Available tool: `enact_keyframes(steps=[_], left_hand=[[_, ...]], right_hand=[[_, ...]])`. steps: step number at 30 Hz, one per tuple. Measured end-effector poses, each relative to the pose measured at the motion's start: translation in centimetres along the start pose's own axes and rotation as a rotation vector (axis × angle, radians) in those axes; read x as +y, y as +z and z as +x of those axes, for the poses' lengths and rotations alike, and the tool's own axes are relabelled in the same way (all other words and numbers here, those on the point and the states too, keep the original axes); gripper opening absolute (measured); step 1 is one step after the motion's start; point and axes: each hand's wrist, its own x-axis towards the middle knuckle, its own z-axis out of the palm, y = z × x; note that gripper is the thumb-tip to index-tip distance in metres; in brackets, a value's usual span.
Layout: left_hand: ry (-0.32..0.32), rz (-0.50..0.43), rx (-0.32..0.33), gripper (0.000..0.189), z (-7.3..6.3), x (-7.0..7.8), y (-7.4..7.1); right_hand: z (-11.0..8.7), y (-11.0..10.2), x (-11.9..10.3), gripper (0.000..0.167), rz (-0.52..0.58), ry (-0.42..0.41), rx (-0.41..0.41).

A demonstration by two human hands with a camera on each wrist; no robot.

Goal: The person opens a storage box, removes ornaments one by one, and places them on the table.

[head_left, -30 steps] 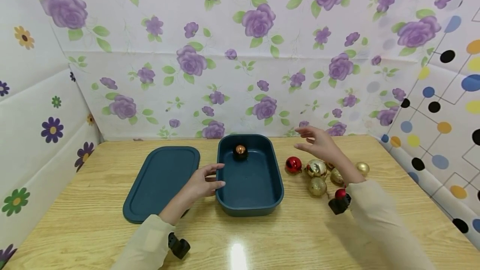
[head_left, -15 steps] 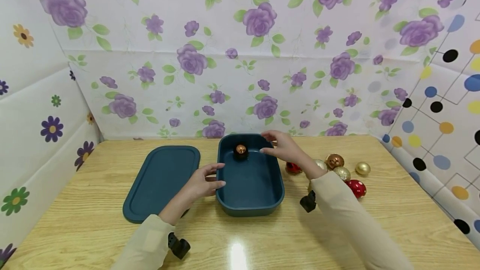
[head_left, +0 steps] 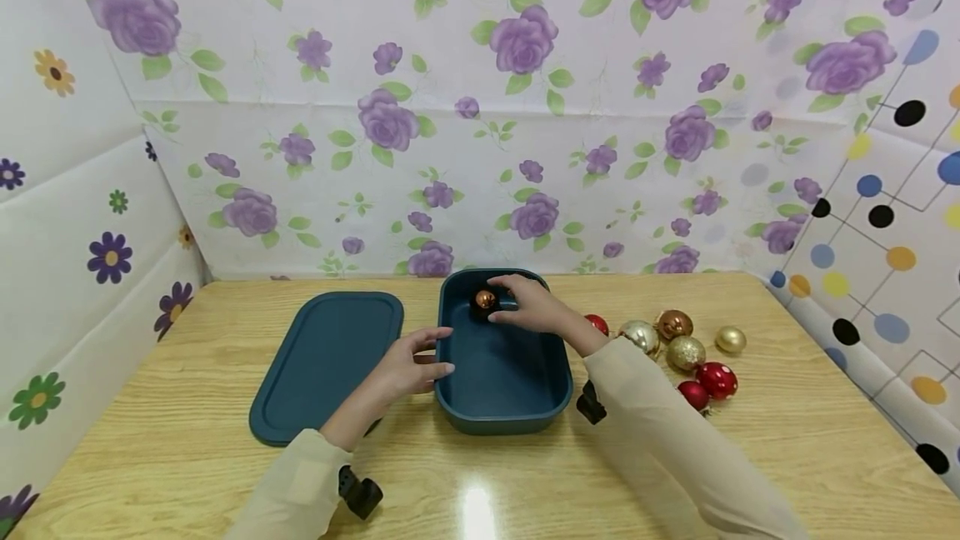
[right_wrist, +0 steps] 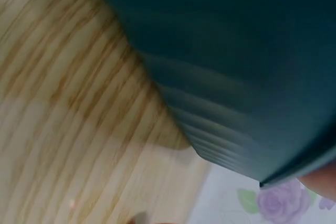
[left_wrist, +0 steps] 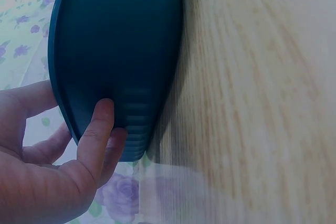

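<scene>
A deep dark-teal box (head_left: 495, 422) with rounded corners stands mid-table. My left hand (head_left: 401, 371) holds its left wall: thumb and index finger reach over the rim, while other fingers (left_wrist: 94, 135) lie against the outer wall in the left wrist view. Inside, near the back left corner, sits a shiny copper-brown bauble (head_left: 486, 300). My right hand (head_left: 534, 307) reaches in over the right wall, thumb and index finger spread on the bauble's right side. Whether they touch it I cannot tell. The right wrist view shows mostly the box's outer wall (right_wrist: 210, 77).
A flat dark-teal lid (head_left: 330, 365) lies left of the box. To the right sit several baubles: brown (head_left: 675, 324), shiny gold (head_left: 640, 335), glittery gold (head_left: 686, 352), small gold (head_left: 731, 339), spotted red (head_left: 716, 380) and plain red (head_left: 693, 394). Patterned cloth walls surround the table.
My right hand has moved left from above the loose baubles, across the right rim and down into the box beside the copper-brown bauble. The left hand has stayed on the box.
</scene>
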Motion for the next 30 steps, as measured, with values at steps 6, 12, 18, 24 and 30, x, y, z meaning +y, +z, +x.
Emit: enact_keyframes(steps=[6, 12, 18, 24, 30], left_hand=[[-0.004, 0.006, 0.005, 0.053, 0.1, 0.0, 0.0], [-0.001, 0.011, 0.005, 0.052, 0.1, 0.0, 0.1], [-0.005, 0.006, 0.011, 0.052, -0.1, 0.2, 0.1], [-0.005, -0.001, 0.008, 0.052, -0.1, 0.3, 0.1], [-0.004, -0.007, 0.006, 0.052, 0.0, 0.1, 0.0]], right_hand=[[0.9, 0.8, 0.0, 0.069, -0.042, 0.028, -0.122], [1.2, 1.5, 0.0, 0.072, -0.062, 0.026, -0.173], [1.1, 2.0, 0.3, 0.052, -0.082, -0.048, -0.04], [1.0, 2.6, 0.7, 0.034, -0.094, -0.137, 0.049], [0.8, 2.6, 0.7, 0.031, -0.09, -0.163, 0.089]])
